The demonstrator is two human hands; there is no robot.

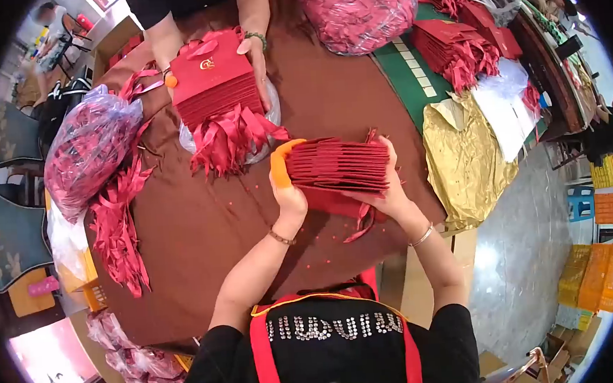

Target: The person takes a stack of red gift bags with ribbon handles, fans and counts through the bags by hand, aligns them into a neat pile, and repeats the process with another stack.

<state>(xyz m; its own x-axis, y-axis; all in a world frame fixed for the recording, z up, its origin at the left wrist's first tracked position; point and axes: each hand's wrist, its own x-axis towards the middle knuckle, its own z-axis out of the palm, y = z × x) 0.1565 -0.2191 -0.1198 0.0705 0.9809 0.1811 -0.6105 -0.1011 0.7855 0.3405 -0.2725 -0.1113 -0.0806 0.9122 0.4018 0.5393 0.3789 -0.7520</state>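
Note:
Between my two hands is a stack of flat red paper gift bags [338, 164], edges facing up. My left hand [288, 185], with orange covers on its fingers, closes on the stack's left end. At the other end my right hand [393, 188] grips it, fingers partly hidden behind the bags. Below the stack, a red bag panel [335, 201] and a loose red ribbon [361, 224] show near the brown tablecloth [252, 216]. Across the table, a co-worker's hands hold another stack of red gift bags [217, 77] with a gold emblem and hanging ribbons.
A plastic bag of red ribbons [93, 145] lies at the left, with loose ribbons [123, 227] beside it. Another filled plastic bag [358, 9] sits at the back. More gift bags [452, 49] and a gold sheet [466, 157] are at the right. Orange crates [610, 278] stand farther off.

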